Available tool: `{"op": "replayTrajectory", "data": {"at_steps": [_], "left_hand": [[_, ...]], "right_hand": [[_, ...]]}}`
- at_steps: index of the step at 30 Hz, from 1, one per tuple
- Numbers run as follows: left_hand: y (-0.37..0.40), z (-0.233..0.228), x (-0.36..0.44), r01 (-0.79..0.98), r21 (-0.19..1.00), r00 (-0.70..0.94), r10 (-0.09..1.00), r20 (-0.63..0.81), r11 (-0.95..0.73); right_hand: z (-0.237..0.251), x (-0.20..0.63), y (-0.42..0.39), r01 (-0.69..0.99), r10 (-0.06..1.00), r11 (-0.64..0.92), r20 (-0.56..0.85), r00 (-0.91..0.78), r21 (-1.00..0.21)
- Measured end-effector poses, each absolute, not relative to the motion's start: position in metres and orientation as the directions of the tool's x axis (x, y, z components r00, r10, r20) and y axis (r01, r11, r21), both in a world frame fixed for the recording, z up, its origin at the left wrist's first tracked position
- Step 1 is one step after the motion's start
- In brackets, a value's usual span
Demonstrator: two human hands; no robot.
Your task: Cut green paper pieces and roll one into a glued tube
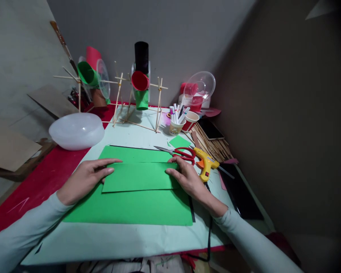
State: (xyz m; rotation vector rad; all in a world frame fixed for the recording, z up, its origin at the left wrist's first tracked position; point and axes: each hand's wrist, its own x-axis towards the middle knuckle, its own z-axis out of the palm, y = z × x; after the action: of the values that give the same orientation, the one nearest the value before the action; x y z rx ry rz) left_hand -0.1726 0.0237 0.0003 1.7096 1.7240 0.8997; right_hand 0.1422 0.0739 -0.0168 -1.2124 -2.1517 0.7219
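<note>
A rectangular strip of green paper point(139, 177) is held level between my two hands, over a larger green sheet point(125, 208). My left hand point(89, 175) grips its left end, thumb on top and some fingers hidden beneath. At the other end my right hand point(186, 176) pinches the strip between thumb and fingers. Just beyond my right hand lie red-handled scissors point(184, 152) and a yellow glue gun point(207, 162). A dark edge shows from under the large sheet.
Stick frames point(159, 102) with paper tubes point(142, 57) stand at the back. A translucent bowl point(76, 131) sits on the left. Markers in a paper cup point(176, 128), wooden sticks point(204, 138) and a black sheet point(240, 191) lie rightward. The glue gun's cord point(209, 235) hangs over the front edge.
</note>
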Motion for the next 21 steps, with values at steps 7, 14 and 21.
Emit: {"op": "replayTrajectory", "data": {"at_steps": [7,14,21], "left_hand": [[0.040,-0.007,-0.181,0.772,0.635,0.072,0.996,-0.045,-0.027],[0.038,0.003,-0.170,0.907,0.394,0.153,0.988,0.025,-0.150],[0.019,0.032,-0.102,0.936,-0.200,0.303,0.952,0.036,-0.290]], "right_hand": [[-0.017,0.134,0.077,0.674,0.857,0.494,0.182,-0.481,-0.549],[-0.016,0.131,0.075,0.744,0.807,0.591,0.210,-0.552,-0.313],[-0.011,0.123,0.063,0.702,0.726,0.685,0.258,-0.638,-0.194]]}}
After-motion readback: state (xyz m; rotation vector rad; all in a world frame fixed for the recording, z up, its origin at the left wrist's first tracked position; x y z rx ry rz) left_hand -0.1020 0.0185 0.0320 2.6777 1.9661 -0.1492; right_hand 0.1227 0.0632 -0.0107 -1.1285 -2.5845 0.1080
